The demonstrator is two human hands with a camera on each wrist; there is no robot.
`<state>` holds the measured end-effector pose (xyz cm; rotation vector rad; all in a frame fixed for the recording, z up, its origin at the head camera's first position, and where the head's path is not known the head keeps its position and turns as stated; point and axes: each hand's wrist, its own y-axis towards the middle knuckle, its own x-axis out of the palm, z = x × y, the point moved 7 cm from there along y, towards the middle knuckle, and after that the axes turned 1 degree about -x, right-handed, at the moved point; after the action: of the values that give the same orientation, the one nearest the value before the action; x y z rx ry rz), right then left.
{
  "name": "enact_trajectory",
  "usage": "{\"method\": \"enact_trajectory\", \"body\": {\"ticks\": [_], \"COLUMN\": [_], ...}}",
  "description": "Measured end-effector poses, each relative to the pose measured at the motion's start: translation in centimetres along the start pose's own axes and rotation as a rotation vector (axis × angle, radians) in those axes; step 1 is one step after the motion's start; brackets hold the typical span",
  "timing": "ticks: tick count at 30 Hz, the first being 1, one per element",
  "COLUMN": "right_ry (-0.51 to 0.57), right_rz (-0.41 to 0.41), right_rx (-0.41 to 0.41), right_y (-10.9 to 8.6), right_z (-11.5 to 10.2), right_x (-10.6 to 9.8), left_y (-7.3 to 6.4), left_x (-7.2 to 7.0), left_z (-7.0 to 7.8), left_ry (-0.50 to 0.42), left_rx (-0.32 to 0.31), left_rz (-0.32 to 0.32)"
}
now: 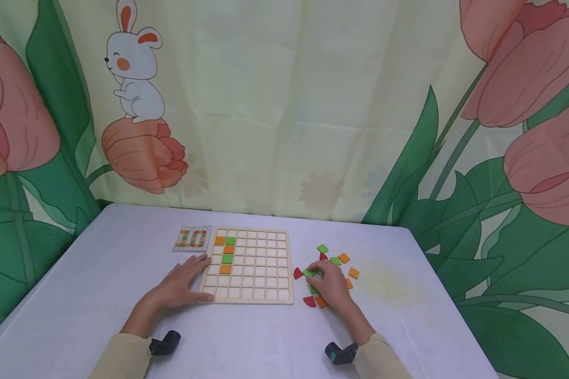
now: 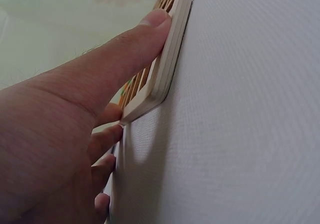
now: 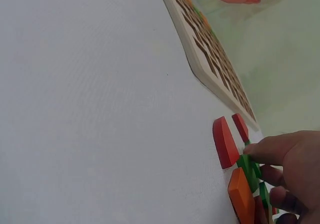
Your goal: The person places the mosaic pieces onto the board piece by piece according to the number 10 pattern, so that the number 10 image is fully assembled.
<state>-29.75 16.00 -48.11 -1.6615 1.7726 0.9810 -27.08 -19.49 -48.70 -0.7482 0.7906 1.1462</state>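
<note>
The left hand (image 1: 182, 282), fingers extended, braces the board's (image 1: 262, 260) near-left corner, likely steadying it; the right hand (image 1: 333, 286) seemingly pinches a green tile (image 1: 307, 272) toward the worktop's (image 1: 436, 305) right edge.

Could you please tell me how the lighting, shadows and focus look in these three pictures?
Head view: soft, fairly even light, no strong glare on the pale wooden grid board; left wrist view: a soft-edged shadow on the white fabric tablecloth beside the bare left hand, and the pale printed curtain blurred; right wrist view: slightly dim, with that curtain soft.
</note>
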Motion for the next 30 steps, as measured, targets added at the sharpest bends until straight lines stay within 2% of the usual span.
{"method": "enact_trajectory", "body": {"ticks": [6,11,19,30], "right_ry": [-0.018,0.025,0.155,0.163], "right_rz": [0.007,0.006,-0.081,-0.122], "right_rx": [-0.001,-0.03,-0.08,-0.154], "right_y": [0.1,0.5,0.6,0.5], "right_z": [-0.1,-0.4,-1.7,-3.9], "right_x": [-0.1,-0.4,-0.1,0.9], "left_y": [0.0,0.0,0.0,0.0], "left_x": [0.0,-0.1,-0.1,-0.2], "left_z": [0.0,0.0,0.2,0.2], "left_ry": [0.001,0.006,-0.004,-0.012], "left_rx": [0.002,0.002,-0.005,-0.011], "left_rz": [-0.002,0.001,-0.005,-0.01]}}
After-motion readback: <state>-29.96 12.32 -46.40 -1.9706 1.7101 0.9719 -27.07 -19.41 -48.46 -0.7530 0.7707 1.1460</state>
